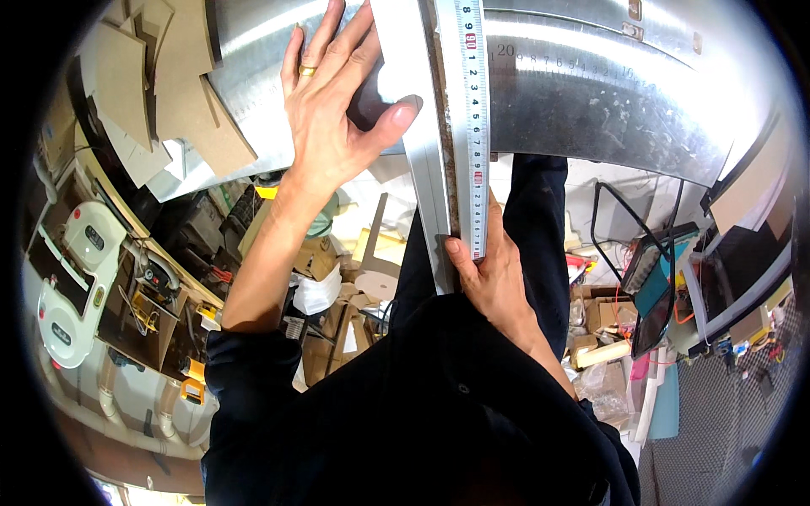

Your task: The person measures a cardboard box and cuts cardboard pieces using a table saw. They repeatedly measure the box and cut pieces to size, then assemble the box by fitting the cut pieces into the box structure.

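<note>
My left hand (342, 110) lies flat with fingers apart at the left edge of a long white metal bar (426, 160). Its thumb rests on the bar, and a gold ring is on one finger. Along the bar's right side runs the pale blade of a tape measure (472, 101), markings up. Both stretch from the far edge of view over the steel worktop (582, 118) and past its near edge towards my body. My right hand (498, 278) is closed round the blade's near end, its thumb against the bar. The fingers underneath are hidden, and no tape case shows.
Brown board offcuts (190, 84) lie at the worktop's left. A green-and-white machine (80, 282) stands far left. Below, cardboard and scraps (337, 329) clutter the floor between shelving and my legs. A black-framed chair (658, 270) and boxes (603, 312) are at right.
</note>
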### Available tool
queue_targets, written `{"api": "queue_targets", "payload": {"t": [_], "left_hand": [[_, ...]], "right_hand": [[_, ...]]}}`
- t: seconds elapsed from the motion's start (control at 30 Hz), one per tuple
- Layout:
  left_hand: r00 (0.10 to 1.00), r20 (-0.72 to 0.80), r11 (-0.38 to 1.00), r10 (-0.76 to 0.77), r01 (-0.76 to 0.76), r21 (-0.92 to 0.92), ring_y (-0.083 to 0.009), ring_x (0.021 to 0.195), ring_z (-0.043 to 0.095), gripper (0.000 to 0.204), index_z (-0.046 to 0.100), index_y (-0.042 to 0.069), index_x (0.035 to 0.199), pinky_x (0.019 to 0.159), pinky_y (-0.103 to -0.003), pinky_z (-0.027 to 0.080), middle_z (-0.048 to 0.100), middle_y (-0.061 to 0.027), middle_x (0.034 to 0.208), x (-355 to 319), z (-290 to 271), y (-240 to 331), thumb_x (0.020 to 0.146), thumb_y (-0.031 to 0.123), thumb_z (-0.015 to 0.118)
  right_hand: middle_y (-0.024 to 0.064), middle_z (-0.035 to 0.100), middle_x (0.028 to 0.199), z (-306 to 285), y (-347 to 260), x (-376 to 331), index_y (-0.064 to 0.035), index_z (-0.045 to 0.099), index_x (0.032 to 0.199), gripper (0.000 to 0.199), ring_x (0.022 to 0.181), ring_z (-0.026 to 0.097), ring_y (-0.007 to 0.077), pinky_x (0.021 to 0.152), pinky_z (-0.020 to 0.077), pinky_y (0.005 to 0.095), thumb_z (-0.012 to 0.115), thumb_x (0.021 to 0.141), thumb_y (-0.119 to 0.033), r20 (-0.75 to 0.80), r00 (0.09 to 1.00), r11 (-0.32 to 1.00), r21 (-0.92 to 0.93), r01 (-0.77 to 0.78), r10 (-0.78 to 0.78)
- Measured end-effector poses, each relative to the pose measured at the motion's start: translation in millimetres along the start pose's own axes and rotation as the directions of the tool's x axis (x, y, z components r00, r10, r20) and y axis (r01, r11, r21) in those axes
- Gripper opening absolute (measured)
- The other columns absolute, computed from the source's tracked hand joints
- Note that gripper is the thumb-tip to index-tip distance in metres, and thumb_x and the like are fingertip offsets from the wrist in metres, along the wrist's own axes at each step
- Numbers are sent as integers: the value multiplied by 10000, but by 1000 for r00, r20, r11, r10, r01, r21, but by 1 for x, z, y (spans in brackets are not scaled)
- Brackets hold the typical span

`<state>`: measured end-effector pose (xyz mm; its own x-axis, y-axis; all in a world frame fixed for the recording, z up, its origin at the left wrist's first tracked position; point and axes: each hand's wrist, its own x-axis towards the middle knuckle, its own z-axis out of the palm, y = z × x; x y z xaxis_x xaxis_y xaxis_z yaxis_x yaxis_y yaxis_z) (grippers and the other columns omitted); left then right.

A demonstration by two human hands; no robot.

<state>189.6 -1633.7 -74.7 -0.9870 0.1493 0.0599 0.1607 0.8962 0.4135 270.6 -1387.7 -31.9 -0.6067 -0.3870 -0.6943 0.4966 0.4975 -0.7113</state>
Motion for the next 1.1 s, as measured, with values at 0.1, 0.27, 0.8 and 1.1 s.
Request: {"api": "queue_targets", "payload": {"t": [0.1,0.27,0.8,1.1], "left_hand": [[1000,12,1000,2,-2,7,-322,1407,328,594,611,5,1238,1161,-496,117,522,-164,1373,2,0,0,898,480,502],[1000,-3,1000,-8,8,30,-319,1405,330,619,615,4,1231,1160,-494,117,522,-165,1370,-1,1,1,908,513,476],[1000,3,1000,-13,13,16,-313,1408,329,588,628,10,1214,1160,-503,113,523,-160,1375,1,0,2,871,479,540],[999,25,998,-33,32,53,-303,1411,326,567,636,-1,1194,1164,-502,114,521,-163,1376,-1,-1,4,839,433,559]], "right_hand": [[341,592,1131,0,0,0,-61,188,1485,780,961,643,477,804,555,500,572,923,-444,6,1000,1000,16,-19,19],[346,595,1119,-1,5,-1,-60,189,1483,790,957,644,478,811,551,507,563,920,-470,14,1000,1000,0,-4,4],[288,502,1232,0,11,2,47,362,1332,711,1179,503,432,987,420,499,652,874,-413,1,997,995,72,-73,73],[289,508,1209,-3,10,2,37,370,1334,700,1160,511,430,979,425,491,648,876,-414,5,998,995,73,-63,63]]}}
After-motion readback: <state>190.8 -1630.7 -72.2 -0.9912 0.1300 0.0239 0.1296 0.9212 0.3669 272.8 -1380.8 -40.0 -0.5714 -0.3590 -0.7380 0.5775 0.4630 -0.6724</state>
